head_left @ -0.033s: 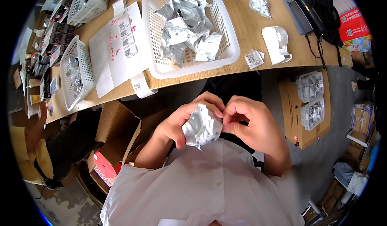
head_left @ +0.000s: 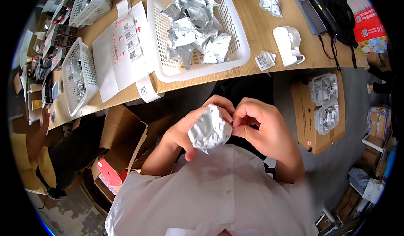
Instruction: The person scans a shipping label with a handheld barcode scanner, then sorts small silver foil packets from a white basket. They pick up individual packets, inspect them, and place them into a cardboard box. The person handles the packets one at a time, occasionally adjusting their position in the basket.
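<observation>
A crumpled silver foil pouch is held in front of my chest, just off the table's near edge. My left hand is wrapped behind and around it, with the thumb sticking out below the pouch's left side. At the pouch's right edge, the thumb and index finger of my right hand are pinched together on the foil. Beyond my hands, a white perforated basket on the table holds several similar foil pouches. What is inside the held pouch is hidden.
On the wooden table are a white tape dispenser, a small label piece, another foil pouch and label sheets. Open cardboard boxes stand below left. Another person's arm shows at far left.
My left thumb has moved slightly away from the foil pouch, and the pouch has shifted a little to the left. The right hand keeps its pinch.
</observation>
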`<state>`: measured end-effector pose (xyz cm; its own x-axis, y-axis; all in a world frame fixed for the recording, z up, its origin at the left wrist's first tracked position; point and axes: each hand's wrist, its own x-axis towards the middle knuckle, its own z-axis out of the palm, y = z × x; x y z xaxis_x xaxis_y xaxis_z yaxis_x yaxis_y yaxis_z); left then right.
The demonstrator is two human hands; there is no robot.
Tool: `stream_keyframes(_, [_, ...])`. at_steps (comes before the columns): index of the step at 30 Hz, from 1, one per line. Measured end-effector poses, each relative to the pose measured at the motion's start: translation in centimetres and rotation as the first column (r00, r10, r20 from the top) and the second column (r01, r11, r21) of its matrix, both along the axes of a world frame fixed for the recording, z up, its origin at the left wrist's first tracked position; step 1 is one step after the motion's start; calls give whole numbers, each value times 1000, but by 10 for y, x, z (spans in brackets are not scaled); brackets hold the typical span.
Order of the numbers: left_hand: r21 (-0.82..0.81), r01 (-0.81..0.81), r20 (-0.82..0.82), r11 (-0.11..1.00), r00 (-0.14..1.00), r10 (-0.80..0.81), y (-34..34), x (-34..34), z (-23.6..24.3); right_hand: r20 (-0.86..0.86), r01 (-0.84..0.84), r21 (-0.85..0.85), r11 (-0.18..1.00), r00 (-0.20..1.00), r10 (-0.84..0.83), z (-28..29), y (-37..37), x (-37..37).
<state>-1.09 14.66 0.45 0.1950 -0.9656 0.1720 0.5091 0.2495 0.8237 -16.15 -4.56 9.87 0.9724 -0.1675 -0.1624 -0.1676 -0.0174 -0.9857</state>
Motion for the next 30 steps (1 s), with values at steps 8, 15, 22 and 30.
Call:
stream_keyframes(8, [-144, -250, -141, 958, 963, 230, -20, -15, -16, 70, 44, 22, 999, 997, -45, -4, 13, 6])
stream_keyframes(15, [-56, -257, -363, 965, 905, 220, -22, -21, -17, 215, 119, 199, 973, 963, -162, -24, 27, 1])
stream_keyframes(22, [9, -352, -48, 936, 935, 352, -22, -23, -7, 356, 353, 88, 931, 862, -361, -26, 32, -3])
stream_keyframes(30, [63, -323, -176, 944, 928, 329, -22, -27, 12, 310, 253, 89, 963, 912, -268, -29, 27, -12])
